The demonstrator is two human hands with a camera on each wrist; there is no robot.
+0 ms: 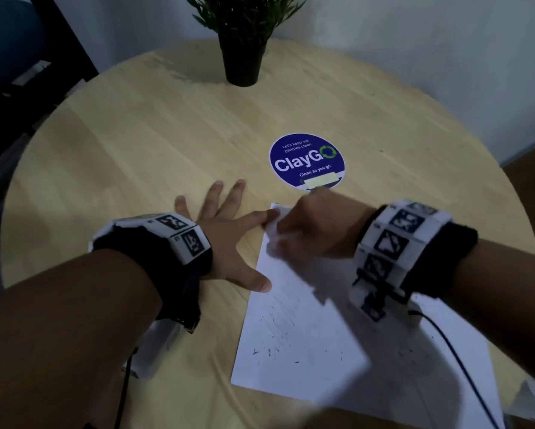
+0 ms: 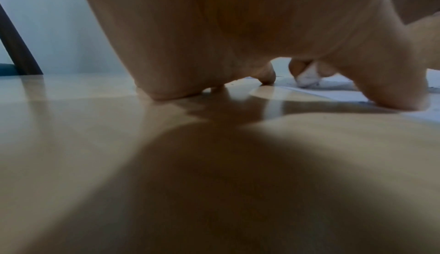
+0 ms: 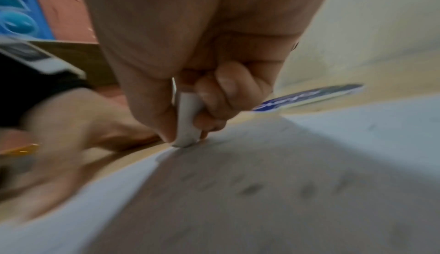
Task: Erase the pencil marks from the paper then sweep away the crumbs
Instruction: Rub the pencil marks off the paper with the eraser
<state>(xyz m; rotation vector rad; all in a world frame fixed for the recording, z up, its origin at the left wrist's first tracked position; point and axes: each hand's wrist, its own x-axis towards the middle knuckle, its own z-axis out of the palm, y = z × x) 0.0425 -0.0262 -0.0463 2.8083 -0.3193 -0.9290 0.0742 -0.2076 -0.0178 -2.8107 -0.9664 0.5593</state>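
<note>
The left hand (image 1: 226, 239) lies flat on the round wooden table (image 1: 105, 168), reaching in from about seven o'clock. Its fingers are straight and splayed, palm down. The index fingertip and the thumb tip press on the left edge of the paper (image 1: 297, 329), the index near the sheet's far corner; the other fingers rest on bare wood at about eleven o'clock from the wrist. From the left wrist view the palm arches slightly, with the heel of the hand and the thumb on the surface.

The paper lies at about five o'clock on the table, tilted, with its far corner pointing towards twelve. Dark eraser crumbs (image 1: 269, 351) and faint pencil marks are scattered over its near half.

The right hand (image 1: 309, 230) comes in from about four o'clock, knuckles up, blurred with motion. Its fingers are curled, the thumb and fingertips pinching a white eraser (image 3: 188, 120) held upright with its lower end on the sheet near the far left corner, just beside the left index fingertip.

A round blue sticker (image 1: 307, 161) lies at twelve o'clock from the right hand. A potted plant (image 1: 243, 41) stands at the table's twelve o'clock edge.
</note>
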